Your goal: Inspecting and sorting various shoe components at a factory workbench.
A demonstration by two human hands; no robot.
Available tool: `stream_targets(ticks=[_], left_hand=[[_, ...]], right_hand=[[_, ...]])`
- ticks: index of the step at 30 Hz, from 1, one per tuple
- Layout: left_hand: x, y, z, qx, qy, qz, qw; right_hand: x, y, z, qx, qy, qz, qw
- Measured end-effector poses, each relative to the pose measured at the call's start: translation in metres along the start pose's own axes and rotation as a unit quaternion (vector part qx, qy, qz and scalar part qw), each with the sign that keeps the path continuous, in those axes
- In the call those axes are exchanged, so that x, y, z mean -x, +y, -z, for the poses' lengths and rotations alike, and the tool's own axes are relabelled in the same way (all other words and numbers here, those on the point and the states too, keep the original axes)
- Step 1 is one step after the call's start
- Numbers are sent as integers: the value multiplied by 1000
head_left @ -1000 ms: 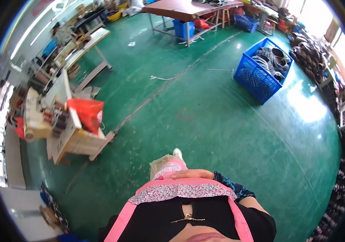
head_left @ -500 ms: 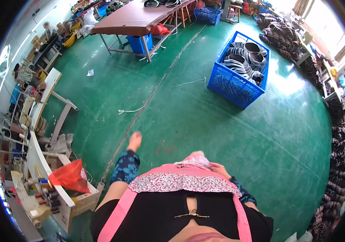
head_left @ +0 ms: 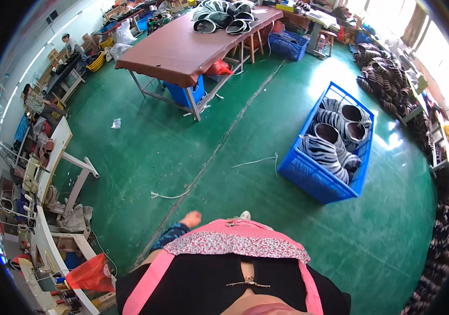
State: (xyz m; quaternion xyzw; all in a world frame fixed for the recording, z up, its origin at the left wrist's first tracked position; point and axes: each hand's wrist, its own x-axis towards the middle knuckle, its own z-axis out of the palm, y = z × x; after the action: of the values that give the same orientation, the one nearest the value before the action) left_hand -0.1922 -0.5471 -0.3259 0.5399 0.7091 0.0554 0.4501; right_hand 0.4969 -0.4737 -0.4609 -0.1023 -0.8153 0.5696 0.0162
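Observation:
My left hand (head_left: 192, 219) hangs at my side in front of the apron, its fingers loosely curled, with nothing seen in it. A dark blue patterned sleeve (head_left: 169, 236) covers that forearm. My right hand is out of sight behind my body and the pink apron (head_left: 235, 239). Ahead to the right, out of reach of either hand, a blue plastic crate (head_left: 316, 184) stands on the green floor (head_left: 224, 178). It holds several black-and-white striped, ring-shaped bundles (head_left: 324, 152) with dark openings.
A brown-covered table (head_left: 182, 47) stands ahead, carrying more striped bundles (head_left: 222, 18). Sewing workbenches (head_left: 51, 236) line the left, one with a red bag (head_left: 91, 273). A white cord (head_left: 169, 196) lies on the floor. Dark bundles (head_left: 382, 73) are heaped along the right wall. People sit far left.
The crate and table appear nearer and more of the table top shows. My left hand has swung back toward the apron. My right hand, earlier beside the apron, has gone out of view.

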Motion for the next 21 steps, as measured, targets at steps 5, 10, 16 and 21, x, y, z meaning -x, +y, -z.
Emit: stream_targets(ticks=[5,10,16,21], left_hand=[[34,38,-33,-64,-73,117,988],[-79,76,-68,-10,15,156,988],[-197,159,-22,15,51,9,999],[-201,107,50,151,167,9,974]], right_hand=[[-100,-5,287,66,398,-373,835],[-225,-93,464,-40,477,-231,847],[-141,-55,382,-101,440,-321,832],[-28,-12,216,138,187,-307,923]])
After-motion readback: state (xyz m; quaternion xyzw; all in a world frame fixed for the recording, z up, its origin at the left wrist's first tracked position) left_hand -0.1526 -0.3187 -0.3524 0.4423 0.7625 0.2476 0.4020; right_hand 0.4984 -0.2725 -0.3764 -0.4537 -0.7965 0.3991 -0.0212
